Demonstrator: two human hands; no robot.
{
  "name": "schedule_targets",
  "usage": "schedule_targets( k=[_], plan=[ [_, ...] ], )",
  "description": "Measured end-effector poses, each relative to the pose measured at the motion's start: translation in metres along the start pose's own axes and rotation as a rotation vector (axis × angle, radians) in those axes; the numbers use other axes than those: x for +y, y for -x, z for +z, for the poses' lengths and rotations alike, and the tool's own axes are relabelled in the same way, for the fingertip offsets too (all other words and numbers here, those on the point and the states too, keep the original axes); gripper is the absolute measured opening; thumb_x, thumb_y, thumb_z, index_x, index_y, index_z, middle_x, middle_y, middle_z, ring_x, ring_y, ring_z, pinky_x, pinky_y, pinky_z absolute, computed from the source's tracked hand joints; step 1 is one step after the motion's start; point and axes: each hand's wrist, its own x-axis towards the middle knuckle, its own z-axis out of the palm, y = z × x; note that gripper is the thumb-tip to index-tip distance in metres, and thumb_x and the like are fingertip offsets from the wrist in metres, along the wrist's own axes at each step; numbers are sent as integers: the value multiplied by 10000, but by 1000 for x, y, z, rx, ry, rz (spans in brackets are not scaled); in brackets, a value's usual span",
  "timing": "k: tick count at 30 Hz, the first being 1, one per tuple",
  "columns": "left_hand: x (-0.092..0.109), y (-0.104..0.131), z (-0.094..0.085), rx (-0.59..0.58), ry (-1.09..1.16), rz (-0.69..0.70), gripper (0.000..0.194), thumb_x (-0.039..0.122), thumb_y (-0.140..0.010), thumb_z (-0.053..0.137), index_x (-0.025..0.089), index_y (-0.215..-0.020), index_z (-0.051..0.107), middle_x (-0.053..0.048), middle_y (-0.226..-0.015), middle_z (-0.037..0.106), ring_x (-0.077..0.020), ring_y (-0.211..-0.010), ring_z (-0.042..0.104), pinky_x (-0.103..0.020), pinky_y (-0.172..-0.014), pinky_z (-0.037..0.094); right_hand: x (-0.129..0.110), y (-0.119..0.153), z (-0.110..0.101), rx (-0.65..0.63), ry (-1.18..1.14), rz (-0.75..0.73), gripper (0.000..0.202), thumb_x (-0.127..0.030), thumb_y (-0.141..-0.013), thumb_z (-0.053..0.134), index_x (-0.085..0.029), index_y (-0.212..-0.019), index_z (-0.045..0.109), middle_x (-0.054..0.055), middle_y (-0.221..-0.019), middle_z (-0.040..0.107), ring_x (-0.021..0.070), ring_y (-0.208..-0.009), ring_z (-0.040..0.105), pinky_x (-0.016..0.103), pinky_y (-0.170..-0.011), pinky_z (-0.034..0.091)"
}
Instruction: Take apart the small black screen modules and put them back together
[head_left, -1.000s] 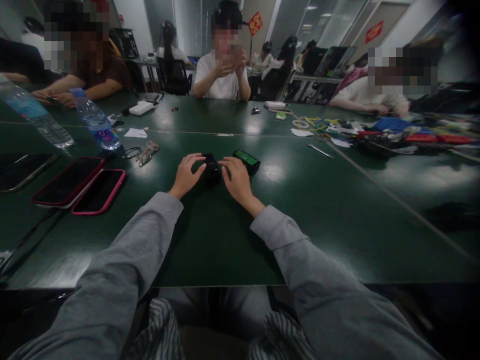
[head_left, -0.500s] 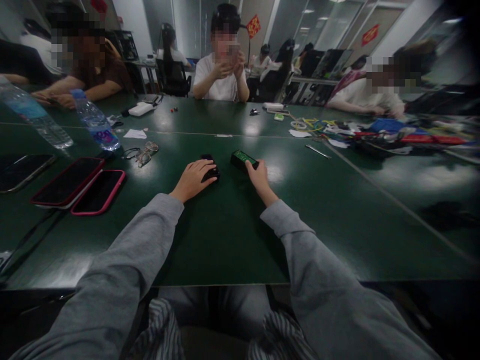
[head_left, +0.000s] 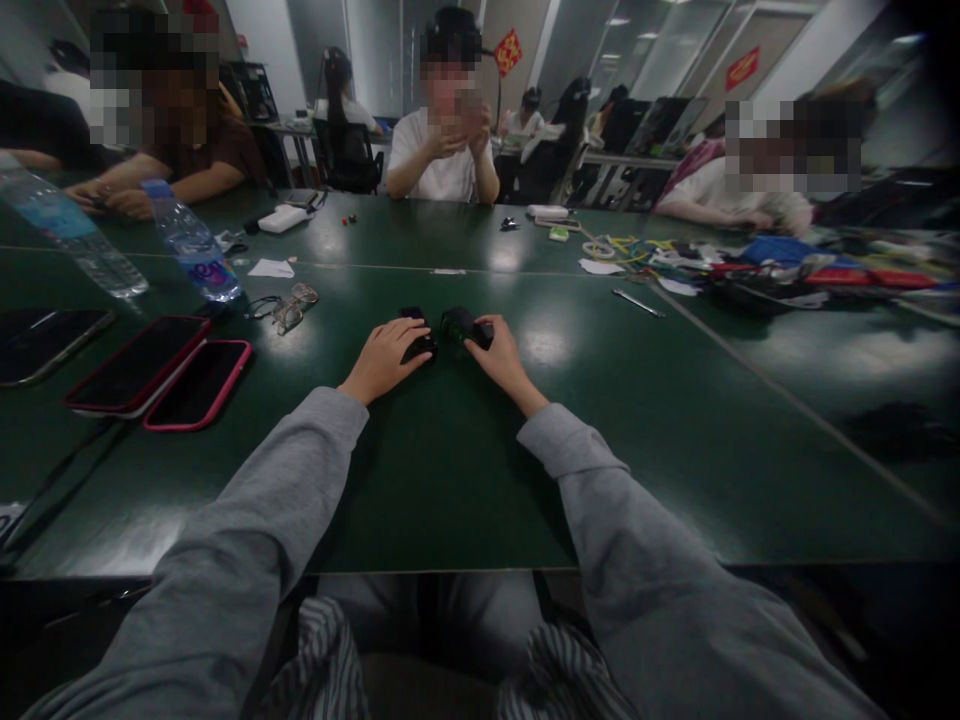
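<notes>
My left hand (head_left: 386,358) rests over a small black object (head_left: 420,347) on the green table (head_left: 450,470), its fingers closed round the object's top and side. My right hand (head_left: 499,352) grips a black box-shaped device (head_left: 459,325) with faint green marks, thumb on the near side and fingers at the right end. The device is tilted, and a narrow gap parts it from the object under my left hand. Fine detail on both objects is too dark to make out.
Eyeglasses (head_left: 292,308), phones (head_left: 199,385) and water bottles (head_left: 196,245) stand or lie to the left. A metal tool (head_left: 637,303) and a heap of cables (head_left: 795,270) are at the right. A person (head_left: 442,150) sits opposite, with others at both sides.
My right hand has moved slightly left with the black device and turned it, so its green face shows less. My left hand has stayed nearly still.
</notes>
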Motion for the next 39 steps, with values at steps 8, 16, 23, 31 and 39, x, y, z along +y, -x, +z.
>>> schedule_targets(
  k=[8,16,23,31,39],
  plan=[
    [-1,0,1,2,-54,13,434,415,-903,599,241,-1300,594,-103,-1438,539,-313,-1376,416,-496,-1167,230,-5,1,-2,-38,23,-17,405,-234,-771,572,-169,-1167,521,126,-1142,608,250,-1053,594,433,-951,480],
    [0,0,-1,-10,-313,72,420,420,-954,514,233,-1327,554,-83,-1445,544,-261,-1357,455,-456,-1108,353,-30,6,-14,-108,499,-242,489,-51,-825,474,-121,-1306,531,170,-1418,501,297,-1352,442,483,-1120,374],
    [-3,0,2,7,-372,99,430,436,-965,493,220,-1334,543,-77,-1445,548,-253,-1349,469,-435,-1092,381,-42,16,1,-217,559,-344,461,-305,-944,515,-114,-1364,515,163,-1543,383,311,-1439,341,517,-1184,276],
    [-4,-1,2,-3,-363,77,432,429,-964,492,224,-1342,539,-85,-1455,538,-259,-1361,458,-450,-1104,372,-38,20,8,-163,507,-188,599,-290,-930,516,-187,-1499,361,174,-1548,313,368,-1443,281,589,-1131,317],
    [-3,0,1,-13,-355,75,437,435,-970,478,221,-1347,533,-85,-1459,533,-256,-1367,452,-452,-1111,371,-28,14,5,-139,316,-67,514,-281,-935,455,-187,-1439,432,172,-1300,494,290,-1134,577,473,-938,521]
  ],
)
